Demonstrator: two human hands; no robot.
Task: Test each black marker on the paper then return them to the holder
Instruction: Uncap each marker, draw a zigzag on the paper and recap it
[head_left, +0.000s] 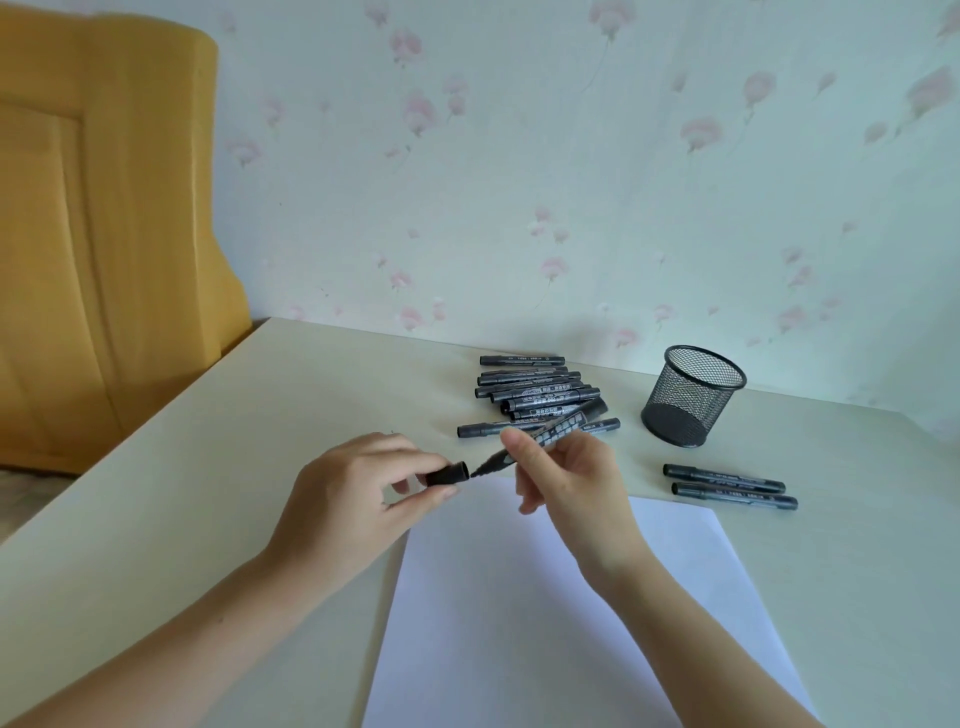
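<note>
While the cap (448, 474) sits pinched between the thumb and fingers of our left hand (358, 499), our right hand (563, 475) grips the uncapped marker (550, 431) by its barrel, tip pointing down and left toward the cap. The tip and the cap's mouth are very near each other, just above the far edge of the paper (561, 613); we cannot tell from this one view whether the cap is coming off or going back on.

The paper lies in front of us on the desk (208, 467), and the part we can see looks unmarked, though faint strokes could be hidden under our hands. That leads us to judge the task as being at or near its start.

A pile of markers (535, 395) lies capped on the desk beyond our hands, apparently waiting to be tested. Two more markers (730, 486) lie side by side to the right, near the paper's far right corner; whether they have been tested already we cannot say.

The mesh holder (693, 395) stands upright near the wall, right of the pile, and appears empty, so no marker has gone back yet. By our reckoning, nearly everything is left: marking the paper with this one, recapping it, working through the rest, then dropping all of them into the holder.
</note>
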